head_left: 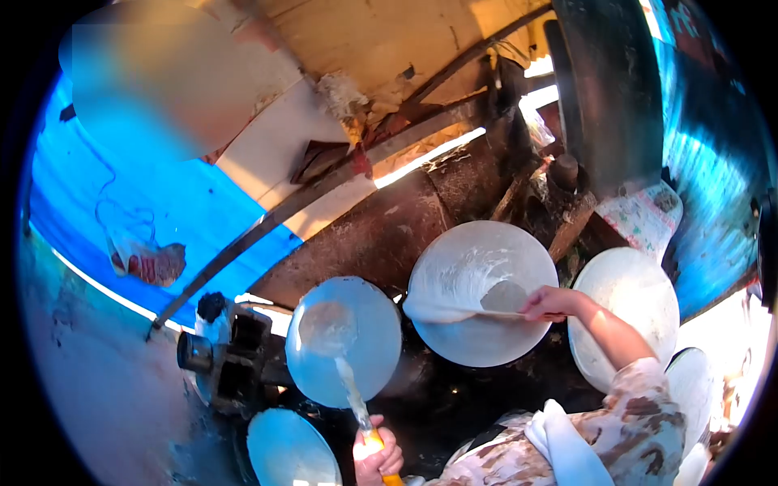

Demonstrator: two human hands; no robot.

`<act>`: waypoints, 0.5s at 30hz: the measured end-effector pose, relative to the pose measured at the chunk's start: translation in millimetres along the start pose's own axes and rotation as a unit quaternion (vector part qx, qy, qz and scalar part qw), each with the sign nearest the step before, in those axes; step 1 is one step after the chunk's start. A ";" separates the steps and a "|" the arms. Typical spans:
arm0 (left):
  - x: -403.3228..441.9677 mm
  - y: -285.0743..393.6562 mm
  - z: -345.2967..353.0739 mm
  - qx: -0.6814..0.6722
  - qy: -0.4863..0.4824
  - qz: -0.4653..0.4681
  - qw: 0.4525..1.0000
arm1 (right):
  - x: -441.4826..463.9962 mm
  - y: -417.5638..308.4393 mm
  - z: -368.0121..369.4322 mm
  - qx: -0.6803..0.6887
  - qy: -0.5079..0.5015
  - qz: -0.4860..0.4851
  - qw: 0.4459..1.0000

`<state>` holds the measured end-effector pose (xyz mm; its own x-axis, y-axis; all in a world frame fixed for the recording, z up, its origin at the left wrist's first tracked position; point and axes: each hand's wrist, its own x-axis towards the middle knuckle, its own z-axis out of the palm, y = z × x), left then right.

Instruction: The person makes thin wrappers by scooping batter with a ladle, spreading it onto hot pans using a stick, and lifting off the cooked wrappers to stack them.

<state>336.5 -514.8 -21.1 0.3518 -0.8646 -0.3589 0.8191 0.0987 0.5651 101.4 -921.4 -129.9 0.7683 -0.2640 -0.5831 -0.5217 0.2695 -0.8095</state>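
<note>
My left hand (378, 454) is closed around a yellow hose (374, 441) at the bottom centre. A pale, watery stream (351, 389) runs from its end into a round metal basin (373, 324). My right hand (551, 303) reaches over a larger round pan (454, 344), its fingers pinched on the end of a long, thin, pale strip or sheet edge (454, 313). That pale edge stretches across the pan to its left wall; I cannot tell its kind. Whitish streaks mark the pan's inner surface.
A round whitish lid or tray (628, 316) leans right of the large pan, under my right forearm. Another round pan (292, 449) sits at the lower left. Dark metal fittings (243, 348) stand left. A metal bar (267, 223) crosses before a blue sheet (178, 211).
</note>
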 end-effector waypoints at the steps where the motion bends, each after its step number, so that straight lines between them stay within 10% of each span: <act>1: -1.3 -0.3 -10.7 0.012 -0.014 -0.005 1.000 | -10.1 12.0 -6.4 0.036 -0.004 0.032 0.999; 8: 6.8 -11.8 12.7 -0.027 -0.017 0.074 0.997 | 24.1 -26.1 -1.8 -0.001 0.178 -0.037 0.983; 15: -9.8 -18.3 -23.5 -0.101 -0.120 -0.010 0.988 | -41.7 11.2 -63.3 -0.061 -0.002 0.052 0.997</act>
<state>328.7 -496.5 -45.3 0.2366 -0.9568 -0.1691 0.9071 0.1551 0.3914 40.1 -966.0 -119.0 0.7097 -0.2366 -0.6636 -0.6393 0.1795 -0.7477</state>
